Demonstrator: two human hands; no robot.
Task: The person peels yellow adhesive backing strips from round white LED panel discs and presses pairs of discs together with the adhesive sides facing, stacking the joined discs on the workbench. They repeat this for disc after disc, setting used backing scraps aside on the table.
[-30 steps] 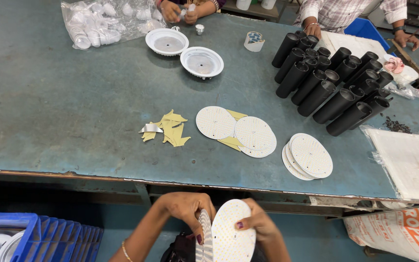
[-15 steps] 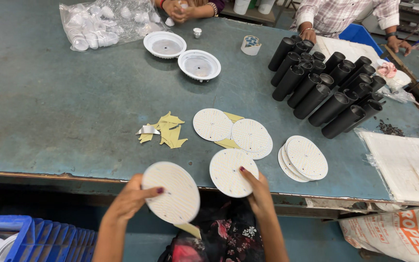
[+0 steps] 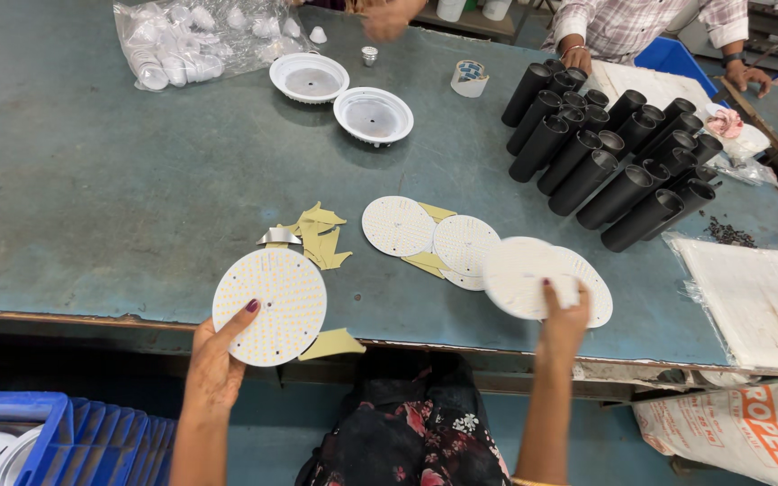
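My left hand (image 3: 213, 364) holds a round white disc dotted with small yellow chips (image 3: 269, 306) over the table's near edge, face up. A yellow paper scrap (image 3: 330, 343) hangs at that disc's lower right. My right hand (image 3: 562, 317) grips another round white disc (image 3: 522, 276) and holds it above the stack of white discs (image 3: 592, 290) at the right. Two more white discs (image 3: 429, 237) lie flat on the table between my hands, with yellow paper under them.
A pile of yellow paper scraps (image 3: 319, 236) and a metal clip (image 3: 278, 237) lie near the left disc. Black tubes (image 3: 610, 153) are heaped at the right, two white round housings (image 3: 344, 99) and a bag of white parts (image 3: 186, 40) at the back. Other people's hands (image 3: 387, 18) work across the table. A blue crate (image 3: 74, 441) sits below left.
Both discs have come up from my lap and apart. My left hand moved left with the chip-covered disc, my right hand carried the other disc right, over the stack.
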